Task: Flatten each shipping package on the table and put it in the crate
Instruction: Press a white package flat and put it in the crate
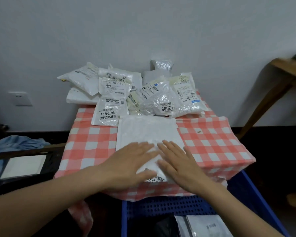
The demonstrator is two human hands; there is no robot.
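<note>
Item under work: one white package (146, 132), a plain plastic mailer lying with its printed side mostly down. It lies lengthwise at the front centre of the table (212, 144), which is covered by a pink-and-white checked cloth. The far half of the package lies flat and smooth. The near half is creased and slightly raised between the hands. A printed label (155, 179) with black characters shows at its near end, at the table's front edge.

Left hand (128, 161): palm down, fingers straight and slightly spread, pressing on the near left part of the package. It holds nothing.

Right hand (176, 161): palm down, fingers straight and slightly spread, pressing on the near right part. It holds nothing. The fingertips of the two hands lie close together, not touching.

Remaining stock: a pile of packages (137, 93), white and cream, wrinkled and labelled, sits heaped at the far end of the table against the wall. The nearest of them touch the far edge of the white package.

Blue crate (178, 206): on the floor just below the table's front edge. Flat packages (205, 226) lie inside it at the right.
</note>
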